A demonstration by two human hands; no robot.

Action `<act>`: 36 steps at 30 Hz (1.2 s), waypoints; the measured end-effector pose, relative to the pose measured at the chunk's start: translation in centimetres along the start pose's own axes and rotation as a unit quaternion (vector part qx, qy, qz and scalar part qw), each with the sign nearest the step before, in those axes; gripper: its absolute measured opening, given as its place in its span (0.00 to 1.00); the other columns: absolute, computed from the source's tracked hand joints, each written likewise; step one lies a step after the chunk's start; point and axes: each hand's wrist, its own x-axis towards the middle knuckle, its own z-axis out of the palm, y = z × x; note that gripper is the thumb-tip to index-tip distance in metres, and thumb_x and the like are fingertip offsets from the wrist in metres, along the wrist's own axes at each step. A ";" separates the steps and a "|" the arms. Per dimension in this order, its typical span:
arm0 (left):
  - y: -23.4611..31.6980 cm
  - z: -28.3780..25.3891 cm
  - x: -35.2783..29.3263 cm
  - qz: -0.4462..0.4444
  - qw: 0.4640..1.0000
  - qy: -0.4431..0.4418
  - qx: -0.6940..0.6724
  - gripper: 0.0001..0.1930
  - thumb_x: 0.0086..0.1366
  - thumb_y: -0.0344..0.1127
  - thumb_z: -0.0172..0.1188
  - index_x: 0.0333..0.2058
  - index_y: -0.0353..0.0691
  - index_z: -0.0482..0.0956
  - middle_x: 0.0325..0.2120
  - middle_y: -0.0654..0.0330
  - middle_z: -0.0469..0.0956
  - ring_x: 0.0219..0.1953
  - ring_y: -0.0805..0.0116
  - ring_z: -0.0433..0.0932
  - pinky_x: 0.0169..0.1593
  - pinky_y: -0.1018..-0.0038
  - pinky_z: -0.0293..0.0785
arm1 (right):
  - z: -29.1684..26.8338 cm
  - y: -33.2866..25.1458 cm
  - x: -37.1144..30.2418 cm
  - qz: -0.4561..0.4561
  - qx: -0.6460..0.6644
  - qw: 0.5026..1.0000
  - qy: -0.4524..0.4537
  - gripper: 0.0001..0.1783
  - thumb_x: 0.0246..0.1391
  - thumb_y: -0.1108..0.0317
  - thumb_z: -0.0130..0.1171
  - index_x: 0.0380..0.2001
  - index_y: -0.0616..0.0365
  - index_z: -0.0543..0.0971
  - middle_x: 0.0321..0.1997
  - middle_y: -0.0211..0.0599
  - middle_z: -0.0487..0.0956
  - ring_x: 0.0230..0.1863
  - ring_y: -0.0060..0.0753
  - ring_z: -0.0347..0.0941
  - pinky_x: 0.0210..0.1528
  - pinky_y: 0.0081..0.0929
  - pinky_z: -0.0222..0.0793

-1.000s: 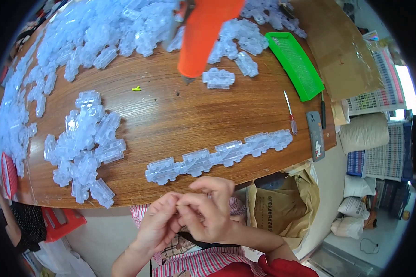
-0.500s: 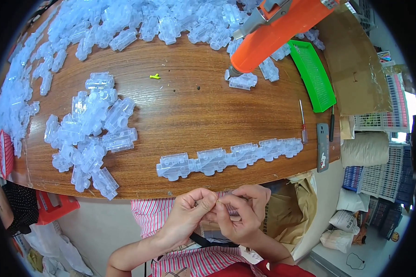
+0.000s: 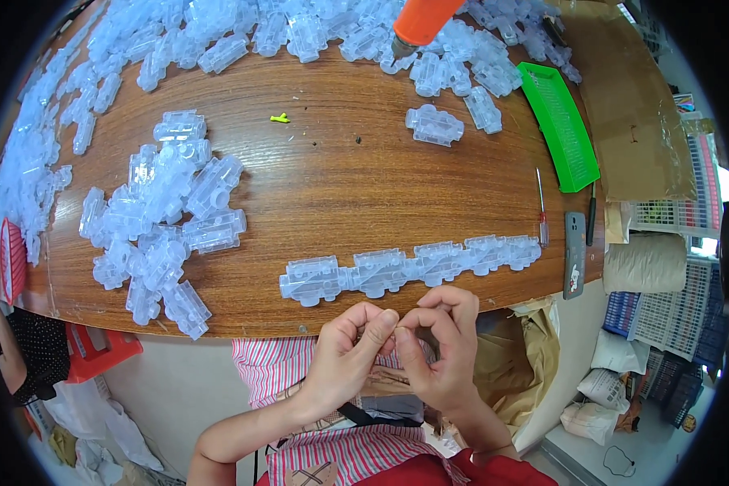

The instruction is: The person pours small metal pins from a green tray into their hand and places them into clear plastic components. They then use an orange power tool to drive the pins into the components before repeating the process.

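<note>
My left hand [image 3: 350, 344] and my right hand [image 3: 441, 352] meet at the near edge of the table. Both have thumb and forefinger pinched together, fingertips touching. Whatever they hold between them is too small to make out. Just beyond my hands, a row of clear plastic housings [image 3: 381, 271] runs left to right along the table. A heap of similar clear housings [image 3: 215, 231] lies to the left, and a single clear housing [image 3: 435, 125] sits toward the far right.
An orange power driver [image 3: 423, 22] hangs at the far edge of view, before a large pile of clear housings [image 3: 308, 36]. At right are a green tray [image 3: 585, 166], a screwdriver [image 3: 543, 231] and a phone [image 3: 574, 255]. A yellow-green piece [image 3: 280, 118] lies mid-table.
The orange driver has swung up and away, uncovering the single housing. My hands have moved slightly up and right in the view, still pinched together.
</note>
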 end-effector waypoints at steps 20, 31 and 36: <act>1.0 -1.2 -0.3 -0.136 0.939 -0.019 -0.316 0.19 0.72 0.43 0.41 0.45 0.30 0.72 0.32 0.59 0.77 0.37 0.70 0.77 0.42 0.77 0.76 | 1.1 3.0 2.9 -0.078 -0.191 0.974 0.093 0.04 0.53 0.71 0.56 0.33 0.57 0.75 0.44 0.40 0.66 0.41 0.41 0.57 0.42 0.33 0.56; 0.9 -1.4 -0.4 -0.125 0.938 -0.021 -0.323 0.20 0.72 0.41 0.40 0.48 0.29 0.71 0.35 0.56 0.77 0.39 0.69 0.77 0.46 0.75 0.76 | 1.6 2.9 2.7 -0.085 -0.251 0.958 0.114 0.06 0.50 0.73 0.59 0.33 0.56 0.75 0.43 0.39 0.67 0.42 0.41 0.59 0.42 0.33 0.57; 0.9 -1.4 -0.5 -0.119 0.939 -0.023 -0.323 0.20 0.72 0.41 0.40 0.48 0.29 0.70 0.36 0.55 0.77 0.40 0.68 0.77 0.47 0.75 0.76 | 1.1 2.5 2.7 -0.128 -0.286 0.944 0.107 0.10 0.46 0.74 0.62 0.34 0.52 0.77 0.42 0.37 0.68 0.44 0.42 0.61 0.44 0.33 0.57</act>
